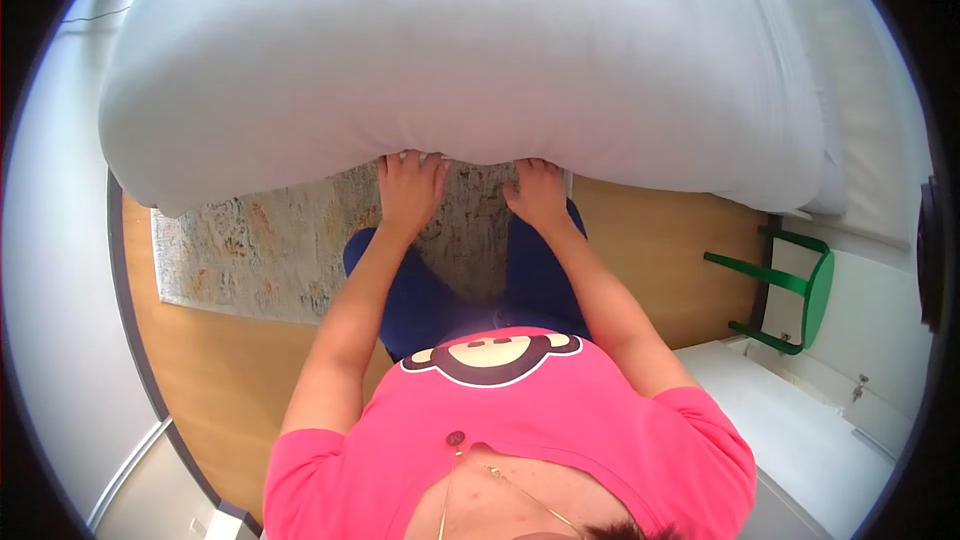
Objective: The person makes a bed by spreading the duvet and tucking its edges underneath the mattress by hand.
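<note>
No letters, numbers, labels or brands can be read here. The pink shirt (560, 430) carries only a printed cartoon figure (492, 356), without readable words. On the white covering (450, 60), which lies beyond the shirt, no writing can be read either.

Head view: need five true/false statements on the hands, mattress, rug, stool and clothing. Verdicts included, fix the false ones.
1. The left hand is at the near edge of the sheet-covered mattress. True.
2. The right hand is on the green stool. False: it is at the mattress edge too, and the stool is apart from it, at the right of the picture.
3. A patterned rug lies on the wood-look floor. True.
4. The person's top is blue. False: it is pink; the trousers are blue.
5. The left forearm wears a long sleeve. False: it is bare.
</note>
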### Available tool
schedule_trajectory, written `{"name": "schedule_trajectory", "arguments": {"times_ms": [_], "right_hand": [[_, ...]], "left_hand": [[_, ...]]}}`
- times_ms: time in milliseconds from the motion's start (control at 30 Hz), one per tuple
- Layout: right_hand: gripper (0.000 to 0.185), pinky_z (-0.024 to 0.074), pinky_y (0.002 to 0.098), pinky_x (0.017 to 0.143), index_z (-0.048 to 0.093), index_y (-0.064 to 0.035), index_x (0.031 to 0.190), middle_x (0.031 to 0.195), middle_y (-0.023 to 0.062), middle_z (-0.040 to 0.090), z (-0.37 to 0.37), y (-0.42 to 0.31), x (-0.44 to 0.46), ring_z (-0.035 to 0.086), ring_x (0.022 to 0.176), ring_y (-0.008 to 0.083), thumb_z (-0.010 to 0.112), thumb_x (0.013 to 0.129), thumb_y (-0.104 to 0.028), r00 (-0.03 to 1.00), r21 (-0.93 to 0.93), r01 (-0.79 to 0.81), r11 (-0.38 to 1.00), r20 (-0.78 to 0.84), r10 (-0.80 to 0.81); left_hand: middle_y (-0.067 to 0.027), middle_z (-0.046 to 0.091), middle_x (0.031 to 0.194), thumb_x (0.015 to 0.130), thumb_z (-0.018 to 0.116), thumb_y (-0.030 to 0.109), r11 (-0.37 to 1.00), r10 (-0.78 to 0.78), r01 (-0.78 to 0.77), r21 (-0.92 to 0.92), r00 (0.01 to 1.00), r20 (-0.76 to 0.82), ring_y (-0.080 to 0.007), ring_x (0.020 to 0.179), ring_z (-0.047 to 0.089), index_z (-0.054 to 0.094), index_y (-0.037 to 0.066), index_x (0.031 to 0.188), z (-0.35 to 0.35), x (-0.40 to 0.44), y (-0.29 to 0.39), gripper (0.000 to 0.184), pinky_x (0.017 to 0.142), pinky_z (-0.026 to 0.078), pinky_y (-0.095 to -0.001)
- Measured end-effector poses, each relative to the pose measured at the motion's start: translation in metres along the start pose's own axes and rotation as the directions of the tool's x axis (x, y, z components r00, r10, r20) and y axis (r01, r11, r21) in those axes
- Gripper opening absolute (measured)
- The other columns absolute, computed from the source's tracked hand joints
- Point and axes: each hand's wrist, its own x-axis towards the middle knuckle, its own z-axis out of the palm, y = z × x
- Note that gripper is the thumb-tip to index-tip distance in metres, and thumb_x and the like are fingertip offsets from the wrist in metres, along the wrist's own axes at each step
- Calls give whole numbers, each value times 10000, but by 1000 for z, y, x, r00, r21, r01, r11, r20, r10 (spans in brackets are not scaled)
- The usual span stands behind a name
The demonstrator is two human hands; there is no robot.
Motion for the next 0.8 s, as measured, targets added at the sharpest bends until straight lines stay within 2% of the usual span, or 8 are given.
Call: {"name": "schedule_trajectory", "arguments": {"times_ms": [133, 233, 333, 433, 533, 600, 667, 800], "right_hand": [[350, 447, 438, 830, 590, 12, 944, 975, 171, 590, 5, -11, 20, 578, 899, 340, 619, 667, -200, 998, -90, 11, 996, 64, -6], [375, 445, 430, 833, 585, 12, 958, 970, 179, 586, 0, -18, 31, 575, 902, 335, 618, 658, -210, 976, -108, -78, 991, 194, 98], [407, 440, 432, 837, 560, -2, 1018, 1024, 184, 555, 7, -9, 23, 558, 956, 309, 631, 662, -184, 976, -70, -67, 995, 202, 79], [412, 414, 434, 877, 561, -4, 1036, 1074, 187, 532, 20, -8, 8, 527, 1008, 324, 638, 670, -178, 996, -162, 31, 986, -75, -44], [413, 390, 451, 900, 556, -14, 1067, 1072, 180, 532, -5, -14, -21, 508, 1008, 354, 625, 689, -165, 987, 27, 77, 997, -141, -72], [413, 376, 487, 907, 550, -24, 1087, 1087, 169, 522, -21, 1, -44, 485, 1019, 377, 614, 706, -171, 979, 120, -33, 992, -198, 56], [401, 361, 514, 908, 556, -16, 1062, 1105, 181, 507, -31, 35, -58, 461, 1058, 366, 622, 705, -186, 936, -17, -248, 969, -263, 235], [413, 384, 481, 890, 562, 7, 1035, 1054, 198, 543, -35, 90, -44, 482, 1035, 370, 630, 699, -223, 984, -182, -105, 978, -162, 75]], "left_hand": [[-110, 615, 808, 844, 533, 234, 999, -29, 32, -15, 981, 192, -321, 801, 559, 679, 87, 859, 0, 24, -6, 208, 814, 404, -481], [-111, 619, 785, 798, 542, 186, 994, -88, 59, 95, 935, 344, -313, 772, 579, 676, 76, 864, -3, 38, 2, 184, 817, 408, -468], [-155, 607, 902, 757, 565, 168, 987, -2, -33, 160, 977, 214, -361, 849, 569, 644, 50, 968, 12, 17, 8, 254, 809, 425, -498], [-173, 555, 1035, 742, 574, 171, 992, 24, -38, 123, 993, 115, -370, 987, 521, 603, 53, 1053, 5, -10, 46, 334, 853, 401, -508], [-169, 503, 1090, 745, 588, 160, 991, 134, -134, -4, 990, -45, -358, 1040, 461, 596, 76, 1039, -3, -3, 68, 307, 874, 378, -507], [-148, 512, 1071, 776, 582, 199, 993, 118, -118, -21, 993, -5, -355, 1035, 459, 600, 90, 1033, -1, -6, 61, 280, 878, 372, -512], [-131, 524, 1045, 801, 577, 238, 996, 92, -91, -26, 995, 49, -351, 1021, 466, 610, 101, 1015, 8, -4, 51, 256, 879, 370, -512], [-118, 557, 995, 827, 568, 295, 998, 44, -39, -39, 991, 127, -336, 993, 498, 641, 100, 939, 23, 7, 44, 236, 862, 382, -501]]}}
